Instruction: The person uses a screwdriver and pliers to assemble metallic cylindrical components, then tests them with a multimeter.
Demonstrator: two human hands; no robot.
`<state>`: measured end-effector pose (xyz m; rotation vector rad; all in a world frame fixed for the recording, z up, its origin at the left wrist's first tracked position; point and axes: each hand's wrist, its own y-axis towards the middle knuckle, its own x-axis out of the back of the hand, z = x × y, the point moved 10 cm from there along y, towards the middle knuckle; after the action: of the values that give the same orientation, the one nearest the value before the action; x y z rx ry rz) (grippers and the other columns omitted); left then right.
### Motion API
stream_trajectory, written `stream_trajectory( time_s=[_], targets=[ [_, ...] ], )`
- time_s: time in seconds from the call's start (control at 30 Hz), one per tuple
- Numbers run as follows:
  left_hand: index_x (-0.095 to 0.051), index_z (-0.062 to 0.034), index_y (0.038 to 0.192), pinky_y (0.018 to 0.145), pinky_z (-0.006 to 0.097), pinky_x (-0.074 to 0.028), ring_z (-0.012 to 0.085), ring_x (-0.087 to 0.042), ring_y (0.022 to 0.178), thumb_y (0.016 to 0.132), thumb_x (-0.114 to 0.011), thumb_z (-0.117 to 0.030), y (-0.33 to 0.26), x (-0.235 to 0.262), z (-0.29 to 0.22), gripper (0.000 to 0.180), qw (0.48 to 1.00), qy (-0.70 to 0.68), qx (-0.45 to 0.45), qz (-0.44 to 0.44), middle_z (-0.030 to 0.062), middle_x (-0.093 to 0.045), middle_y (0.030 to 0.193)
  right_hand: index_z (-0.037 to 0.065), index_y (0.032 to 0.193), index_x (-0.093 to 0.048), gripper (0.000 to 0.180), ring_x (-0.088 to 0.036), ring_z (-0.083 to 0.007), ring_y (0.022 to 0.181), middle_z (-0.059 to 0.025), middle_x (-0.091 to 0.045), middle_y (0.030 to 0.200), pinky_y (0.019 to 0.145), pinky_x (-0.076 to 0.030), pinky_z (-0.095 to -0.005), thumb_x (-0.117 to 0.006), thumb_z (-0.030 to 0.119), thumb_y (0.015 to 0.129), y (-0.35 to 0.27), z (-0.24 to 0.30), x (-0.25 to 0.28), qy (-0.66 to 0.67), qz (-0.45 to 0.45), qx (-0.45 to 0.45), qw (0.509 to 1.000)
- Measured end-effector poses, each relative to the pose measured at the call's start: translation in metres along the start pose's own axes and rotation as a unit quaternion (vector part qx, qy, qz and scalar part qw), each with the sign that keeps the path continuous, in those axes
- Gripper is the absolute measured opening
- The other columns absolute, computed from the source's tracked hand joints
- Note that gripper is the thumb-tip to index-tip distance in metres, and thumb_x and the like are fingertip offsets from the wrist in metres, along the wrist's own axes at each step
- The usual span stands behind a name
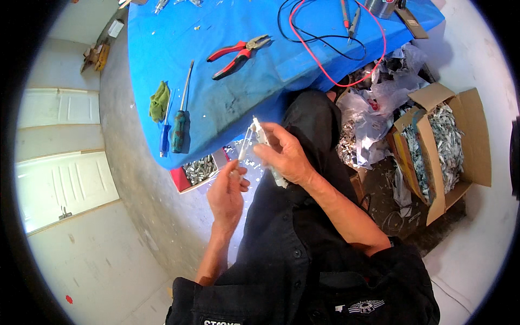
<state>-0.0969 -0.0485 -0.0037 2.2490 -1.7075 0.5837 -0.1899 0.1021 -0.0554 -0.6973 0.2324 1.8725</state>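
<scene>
Over my lap, my right hand (286, 156) is closed round a long, narrow whitish part (260, 131), which stands tilted with a small tip at its upper end. Its lower end sticks out below my palm. Pinched in the fingers of my left hand (227, 190) is a slender white stick-like piece (243, 150). It slants up toward the top of the whitish part; I cannot tell whether the two are joined there. Above my hands, on the blue-covered table, lie pliers (236, 56) with red and black handles.
Two screwdrivers (178, 131) (164, 140) and a green cloth (159, 101) lie at the table's left. Red and black test leads (293, 23) curl at the far right. Below stand a red box (181, 179) of metal pieces, plastic bags (374, 130) and a cardboard box (476, 138) of metal strips.
</scene>
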Motion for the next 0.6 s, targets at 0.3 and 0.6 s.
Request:
stream_trajectory(
  time_s=[0.3,0.6],
  targets=[
    [-0.060,0.0060,0.133,0.063,0.027,-0.057,0.0138,-0.069,0.074,0.109,-0.053,-0.006,-0.004,-0.018,-0.003,0.028,1.000,-0.015,0.001,0.026,0.0146,-0.075,0.105,0.003,0.155,-0.049,0.060,-0.052,-0.0045,0.077,0.0033,-0.057,0.090,0.068,-0.045,-0.0236,-0.068,0.010,0.099,-0.007,-0.002,0.000,-0.047,0.033,0.016,0.998],
    [-0.063,0.0038,0.131,0.064,0.028,-0.060,0.0142,-0.071,0.077,0.108,-0.055,-0.005,0.013,0.018,0.004,0.026,0.989,-0.116,0.063,-0.069,0.0151,-0.074,0.108,0.003,0.154,-0.050,0.056,-0.053,-0.0060,0.069,0.0016,-0.058,0.085,0.062,-0.046,-0.0247,-0.066,0.017,0.102,-0.007,0.007,-0.005,-0.011,0.059,0.023,0.998]
  ],
)
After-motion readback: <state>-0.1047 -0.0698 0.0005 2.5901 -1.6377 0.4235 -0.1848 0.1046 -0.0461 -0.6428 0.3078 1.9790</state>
